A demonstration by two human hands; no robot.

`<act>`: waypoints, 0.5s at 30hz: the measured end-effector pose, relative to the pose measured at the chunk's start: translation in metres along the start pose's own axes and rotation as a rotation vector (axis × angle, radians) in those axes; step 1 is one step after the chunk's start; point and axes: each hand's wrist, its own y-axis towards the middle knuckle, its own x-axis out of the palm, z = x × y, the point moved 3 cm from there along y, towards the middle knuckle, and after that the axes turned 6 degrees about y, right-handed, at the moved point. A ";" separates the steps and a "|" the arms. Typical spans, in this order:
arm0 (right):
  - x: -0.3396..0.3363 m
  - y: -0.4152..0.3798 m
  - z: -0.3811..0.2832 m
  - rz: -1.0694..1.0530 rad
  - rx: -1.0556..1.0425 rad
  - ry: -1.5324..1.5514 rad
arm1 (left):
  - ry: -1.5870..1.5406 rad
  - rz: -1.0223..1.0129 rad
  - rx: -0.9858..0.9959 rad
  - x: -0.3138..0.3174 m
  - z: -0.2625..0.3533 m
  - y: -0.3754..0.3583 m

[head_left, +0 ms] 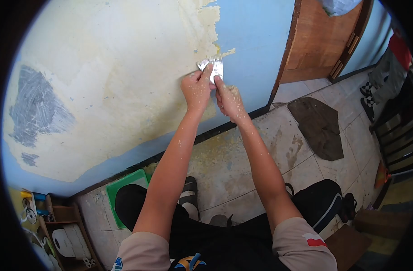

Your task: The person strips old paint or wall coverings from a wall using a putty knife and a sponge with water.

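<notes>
A flat metal scraper blade [212, 67] lies against the wall where pale yellow surface meets blue paint [256, 49]. My left hand [196, 90] grips the scraper from the left, its thumb on the blade. From the right, my right hand [230, 100] is closed on the scraper too, its thumb near the blade's lower edge. The handle is hidden by my hands. Pale flakes cling to both hands and forearms. To the left, the wall's large scraped area [111, 77] has a rough grey patch [39, 108].
A green tray [114, 205] sits on the floor by my knee. A dark cloth [317, 128] lies on the tiles before a wooden door [321, 40]. At the lower left stands a wooden shelf [64, 213]; a dark slatted chair [400, 135] is at the right.
</notes>
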 end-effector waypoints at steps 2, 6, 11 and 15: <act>0.003 0.000 -0.015 -0.034 -0.005 -0.029 | -0.023 -0.004 0.011 0.001 0.017 0.008; 0.008 -0.002 0.003 -0.032 0.006 0.044 | 0.028 -0.013 0.019 -0.002 0.010 0.004; 0.007 -0.005 0.014 -0.027 0.106 0.030 | 0.077 -0.043 -0.005 -0.004 0.009 0.000; 0.011 -0.005 0.008 -0.046 0.113 0.070 | 0.120 -0.036 0.007 -0.004 0.020 0.004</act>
